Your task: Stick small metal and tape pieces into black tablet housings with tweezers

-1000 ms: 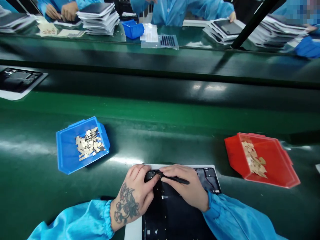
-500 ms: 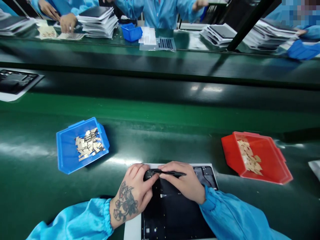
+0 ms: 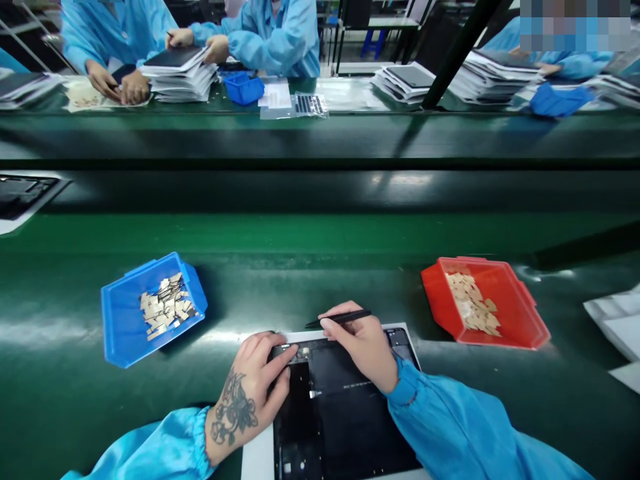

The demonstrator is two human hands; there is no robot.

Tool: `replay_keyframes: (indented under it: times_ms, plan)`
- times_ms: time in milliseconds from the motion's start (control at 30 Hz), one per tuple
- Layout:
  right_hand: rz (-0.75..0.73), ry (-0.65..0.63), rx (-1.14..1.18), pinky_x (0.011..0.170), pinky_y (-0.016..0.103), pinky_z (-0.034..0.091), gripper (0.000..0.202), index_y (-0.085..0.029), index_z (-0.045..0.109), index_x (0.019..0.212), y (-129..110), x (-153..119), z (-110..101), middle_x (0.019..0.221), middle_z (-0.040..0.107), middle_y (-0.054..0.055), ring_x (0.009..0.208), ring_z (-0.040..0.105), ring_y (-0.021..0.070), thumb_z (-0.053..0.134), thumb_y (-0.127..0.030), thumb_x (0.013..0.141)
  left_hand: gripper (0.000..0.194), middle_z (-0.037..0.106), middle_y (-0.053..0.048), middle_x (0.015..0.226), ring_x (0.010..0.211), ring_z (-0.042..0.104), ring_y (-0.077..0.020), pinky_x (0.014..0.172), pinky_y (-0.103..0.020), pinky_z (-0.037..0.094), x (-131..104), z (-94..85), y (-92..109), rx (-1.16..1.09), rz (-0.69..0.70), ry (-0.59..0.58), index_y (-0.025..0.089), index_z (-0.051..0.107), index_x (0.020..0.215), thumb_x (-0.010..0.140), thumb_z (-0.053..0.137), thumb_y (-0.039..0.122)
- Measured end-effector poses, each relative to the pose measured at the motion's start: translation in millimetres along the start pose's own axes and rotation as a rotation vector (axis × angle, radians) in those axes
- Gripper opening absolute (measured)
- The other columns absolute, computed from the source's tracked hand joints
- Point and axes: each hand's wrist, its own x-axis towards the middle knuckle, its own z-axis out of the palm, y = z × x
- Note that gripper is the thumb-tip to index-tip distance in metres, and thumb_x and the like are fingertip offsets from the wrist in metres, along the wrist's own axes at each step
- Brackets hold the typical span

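A black tablet-like device (image 3: 360, 413) lies flat with its inside showing, on a white sheet (image 3: 257, 437). My left hand (image 3: 255, 387) rests over its upper left corner, fingers stretched out; the index fingertip touches small parts along the top edge. My right hand (image 3: 363, 343) grips slim black tweezers (image 3: 343, 318) between thumb and fingers, above the device's top edge. Their tips point left, apart from the device. To the left stands a blue bin (image 3: 120, 327) with many small pale pieces (image 3: 167, 307). A red bin (image 3: 517, 310) on the right holds tan pieces (image 3: 475, 307).
Across a green bench (image 3: 320, 233), co-workers in blue sleeves handle stacks of black and white sheets (image 3: 183, 77). A second device (image 3: 25, 193) lies at the far left. White sheets (image 3: 620, 327) sit at the right edge. A dark post (image 3: 460, 60) rises at the back.
My right hand has lifted the tweezers up and away from the device's top edge. My left hand stays on the corner. The view has shifted, and a co-worker opposite now reaches to the stack.
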Motion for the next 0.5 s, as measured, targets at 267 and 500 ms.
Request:
replay_keyframes:
  times_ms: [267,500]
  plan:
    - [-0.160,0.011,-0.011,0.063,0.027,0.053,0.008,-0.020,0.067,0.086,-30.9,-21.3,-1.0,0.080,0.067,0.003,0.071,0.065,0.0162,0.065,-0.026,0.082,0.028,0.054,-0.009,0.107,0.098,0.051,-0.0224,0.083,-0.038,0.046,36.0,1.3,3.3,0.032,-0.068,-0.001,0.020,0.057,0.116,0.090,0.050,0.024]
    - [-0.121,-0.171,0.119,0.068,0.026,0.054,0.012,-0.027,0.070,0.085,-44.6,-76.1,17.3,0.081,0.071,0.000,0.072,0.067,0.0175,0.072,-0.023,0.074,0.019,0.053,-0.004,0.076,0.071,0.048,-0.0204,0.067,-0.034,0.041,58.1,29.4,10.1,0.275,0.015,-0.083,0.018,0.053,0.079,0.092,0.039,0.019]
